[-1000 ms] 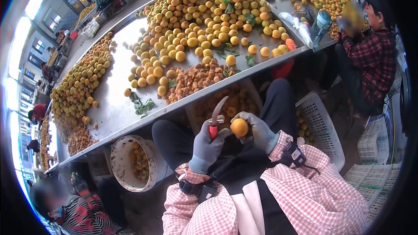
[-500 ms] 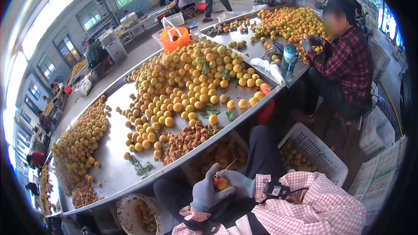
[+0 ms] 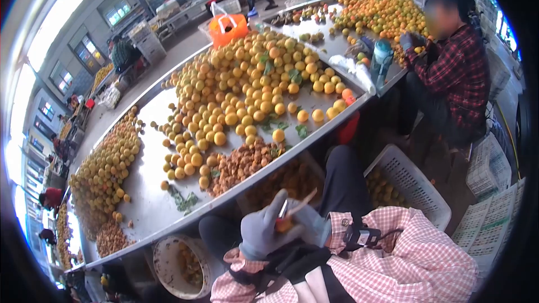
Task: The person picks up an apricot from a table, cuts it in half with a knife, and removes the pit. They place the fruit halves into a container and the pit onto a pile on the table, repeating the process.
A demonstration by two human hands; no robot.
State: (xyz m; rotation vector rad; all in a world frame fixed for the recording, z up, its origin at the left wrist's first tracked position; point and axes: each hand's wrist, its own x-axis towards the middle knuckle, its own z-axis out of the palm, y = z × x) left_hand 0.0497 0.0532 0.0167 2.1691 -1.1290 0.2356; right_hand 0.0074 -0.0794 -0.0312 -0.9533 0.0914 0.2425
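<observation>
Both my hands wear grey gloves and meet low in the head view, above my lap. My left hand (image 3: 259,231) is closed around an apricot (image 3: 284,225), mostly hidden by the fingers. From the right, my right hand (image 3: 310,223) presses against the same fruit, its fingers curled round a slim knife-like tool (image 3: 283,209), with a blurred tan strip rising beside it. Just beyond the hands, brown pitted pieces (image 3: 244,163) lie heaped at the metal table's (image 3: 149,213) near edge. Behind them spreads a large pile of whole apricots (image 3: 241,90).
A white bucket (image 3: 163,272) with fruit pieces stands at my left knee. To my right sits a white crate (image 3: 418,191) holding fruit. An orange basket (image 3: 229,31), a teal bottle (image 3: 381,62) and a seated co-worker (image 3: 455,73) are farther back.
My view has shifted slightly. My hands stay together at the fruit, and the tan strip now shows above them where a thin metal shaft showed before. A walking person in the background has moved left.
</observation>
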